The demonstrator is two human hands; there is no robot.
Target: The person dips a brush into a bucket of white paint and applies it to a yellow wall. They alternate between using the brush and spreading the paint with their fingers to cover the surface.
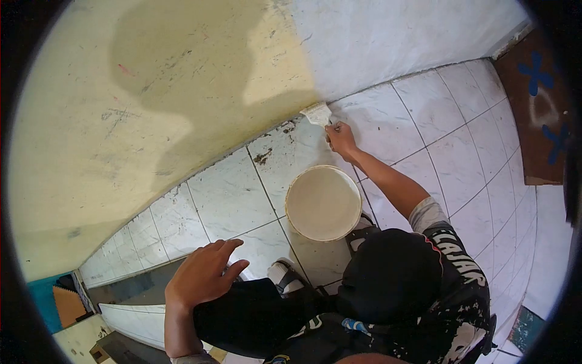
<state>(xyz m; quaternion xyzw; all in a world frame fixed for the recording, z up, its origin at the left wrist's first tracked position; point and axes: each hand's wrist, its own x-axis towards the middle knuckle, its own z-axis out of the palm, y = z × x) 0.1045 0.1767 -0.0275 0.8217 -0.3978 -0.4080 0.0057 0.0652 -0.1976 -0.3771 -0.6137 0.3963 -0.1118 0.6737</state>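
Note:
My right hand point(341, 141) is closed around the handle of a wide paintbrush point(317, 113) with a white-coated head. The brush head touches the foot of the wall point(200, 91), near the line where yellow meets white. Between my feet and that wall stands a round bucket point(288, 193) with white paint point(324, 206) inside. My left hand point(209, 273) is held over my bent left leg, empty, with the thumb and fingers apart.
White floor tiles point(224, 209) run along the wall, with dark debris point(262, 157) by its base. A brown panel with blue shapes point(533, 115) stands at the right. My sandalled foot point(286, 276) is beside the bucket. A dark recess point(142, 285) lies at lower left.

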